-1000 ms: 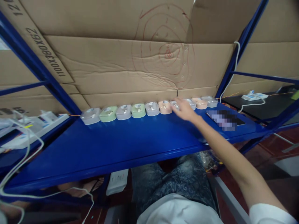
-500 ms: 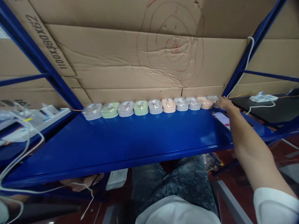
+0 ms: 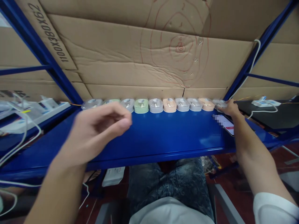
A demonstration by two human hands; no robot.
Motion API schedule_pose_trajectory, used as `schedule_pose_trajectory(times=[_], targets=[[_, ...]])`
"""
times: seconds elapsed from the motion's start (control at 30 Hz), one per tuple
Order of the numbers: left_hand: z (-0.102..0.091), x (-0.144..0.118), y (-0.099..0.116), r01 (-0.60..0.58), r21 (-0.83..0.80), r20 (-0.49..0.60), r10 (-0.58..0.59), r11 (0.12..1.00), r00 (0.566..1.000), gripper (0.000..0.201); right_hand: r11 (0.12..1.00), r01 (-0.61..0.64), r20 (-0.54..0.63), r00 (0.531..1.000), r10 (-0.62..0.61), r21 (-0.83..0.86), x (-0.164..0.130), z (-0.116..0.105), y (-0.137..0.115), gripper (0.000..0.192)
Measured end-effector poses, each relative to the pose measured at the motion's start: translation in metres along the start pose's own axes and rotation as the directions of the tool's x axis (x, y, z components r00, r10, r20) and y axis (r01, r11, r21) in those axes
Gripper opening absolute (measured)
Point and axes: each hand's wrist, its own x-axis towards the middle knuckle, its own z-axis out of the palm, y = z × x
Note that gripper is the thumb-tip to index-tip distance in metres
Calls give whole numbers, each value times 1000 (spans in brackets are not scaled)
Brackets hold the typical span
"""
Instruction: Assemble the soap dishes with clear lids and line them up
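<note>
Several small pastel cases, grey, green and peach, stand in a row [image 3: 163, 105] along the back of a blue metal shelf [image 3: 163, 137]. My right hand [image 3: 230, 108] rests on the grey case at the row's right end [image 3: 219, 104]; its fingers touch it. My left hand [image 3: 98, 130] hovers over the shelf's left part, fingers loosely curled with nothing in them, in front of the leftmost cases. A phone [image 3: 225, 121] lies on the shelf just under my right wrist.
Cardboard sheets [image 3: 144, 56] back the shelf behind blue uprights [image 3: 46, 59]. White power strips with cables [image 3: 28, 115] lie at the left; another strip [image 3: 265, 102] sits on a black surface at the right. My knees are below the shelf edge.
My left hand has come up into view over the left of the shelf. My right hand went from the middle of the row to its right end and stays there.
</note>
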Motion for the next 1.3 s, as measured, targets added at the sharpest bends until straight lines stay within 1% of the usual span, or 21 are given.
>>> schedule_pose_trajectory(times=[0.07, 0.1, 0.2, 0.27, 0.33, 0.4, 0.43, 0.5, 0.53, 0.57, 0.6, 0.67, 0.7, 0.8, 0.87, 0.93, 1.0, 1.03, 1.13, 1.23, 1.3], targets=[[21, 21, -5, -3, -148, 48, 11, 989, 999, 26, 999, -31, -18, 999, 31, 28, -1, -1, 2, 69], [32, 32, -13, 31, -154, 83, -18, 988, 996, 25, 998, -44, -45, 998, 46, 48, -1, -3, 3, 67], [57, 62, -51, 112, -113, 182, -91, 987, 979, 29, 989, -64, -184, 979, 87, 130, -3, -13, 3, 62], [68, 76, -79, 168, -103, 255, -138, 980, 957, 29, 983, -62, -282, 953, 109, 171, -6, -22, -1, 60], [76, 86, -101, 217, -95, 317, -177, 972, 932, 26, 980, -38, -346, 932, 104, 194, -11, -30, -9, 57], [84, 94, -116, 248, -50, 353, -215, 967, 910, 22, 970, 51, -366, 930, 40, 237, -20, -34, -23, 52], [88, 97, -120, 255, -32, 357, -227, 966, 906, 19, 952, 124, -355, 935, -17, 280, -26, -34, -33, 50], [98, 104, -123, 251, -6, 323, -235, 968, 917, 13, 861, 287, -307, 938, -163, 419, -45, -30, -58, 52], [102, 107, -123, 237, 8, 301, -229, 971, 926, 13, 784, 368, -262, 927, -268, 500, -57, -27, -73, 54], [106, 109, -123, 217, 25, 269, -216, 976, 939, 14, 697, 425, -211, 902, -376, 578, -70, -24, -88, 57], [110, 111, -123, 195, 38, 233, -198, 980, 952, 17, 604, 461, -167, 862, -479, 650, -85, -22, -105, 58], [115, 114, -125, 168, 49, 155, -174, 985, 972, 27, 456, 514, -93, 732, -675, 726, -116, -18, -138, 57], [117, 114, -127, 168, 49, 115, -173, 985, 978, 33, 417, 537, -66, 666, -743, 733, -130, -16, -154, 57], [116, 109, -137, 186, 52, 48, -188, 981, 981, 48, 341, 609, -24, 510, -860, 716, -167, -11, -194, 51], [113, 103, -143, 191, 49, 44, -193, 980, 980, 55, 312, 668, -18, 438, -899, 675, -183, -5, -213, 49], [109, 99, -146, 189, 35, 40, -191, 981, 981, 58, 289, 733, 15, 356, -934, 615, -193, 3, -225, 49], [106, 98, -146, 167, 37, 22, -168, 985, 986, 57, 281, 773, 53, 306, -950, 568, -198, 13, -230, 52], [105, 98, -145, 145, 48, 9, -145, 988, 989, 56, 289, 783, 66, 304, -950, 551, -201, 18, -230, 55], [107, 99, -141, 66, 73, 21, -67, 995, 997, 52, 341, 790, 82, 350, -933, 510, -207, 31, -227, 70], [113, 97, -137, 13, 26, 129, -17, 1000, 992, 54, 375, 802, 73, 387, -919, 464, -215, 40, -223, 87], [117, 94, -135, -18, -4, 205, 18, 1000, 979, 60, 374, 819, 54, 391, -919, 436, -220, 44, -222, 92]])
